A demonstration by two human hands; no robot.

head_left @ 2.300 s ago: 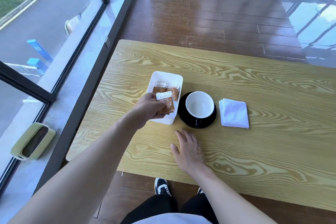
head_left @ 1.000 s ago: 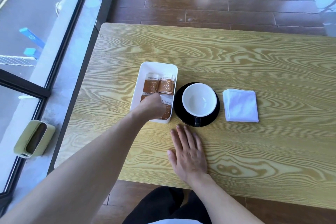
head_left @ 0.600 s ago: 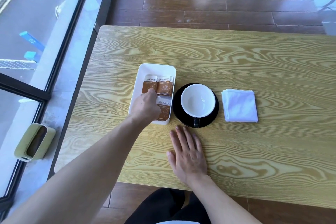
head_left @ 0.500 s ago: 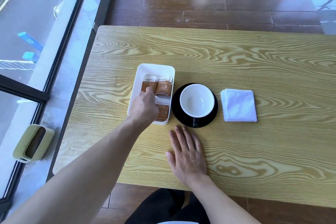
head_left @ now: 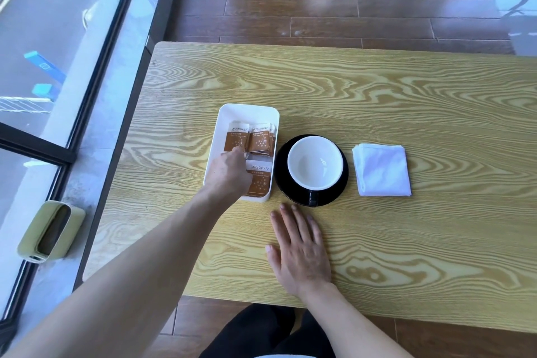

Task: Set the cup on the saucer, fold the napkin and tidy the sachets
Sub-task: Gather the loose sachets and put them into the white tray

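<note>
Right hand (head_left: 300, 253) lies flat and spread on the table (head_left: 406, 241). At eleven o'clock, left hand (head_left: 229, 171) nudges sachets (head_left: 258, 139) in the tray (head_left: 247, 110), grip unclear. Cup (head_left: 315, 163) sits on saucer (head_left: 280, 171); napkin (head_left: 380, 170), at three o'clock, looks folded. Only sachet-straightening seems left.

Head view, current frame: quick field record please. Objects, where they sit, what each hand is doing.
surface: wooden table
cup: white inside, empty, upright on the black saucer, handle toward the person; cup
napkin: white, folded square, flat on the table right of the saucer
sachets: brown and white, inside the white tray left of the saucer; sachets
left hand: reaching into the tray, fingertips at the sachets
right hand: flat on the table, palm down, near the saucer, holding nothing
</note>
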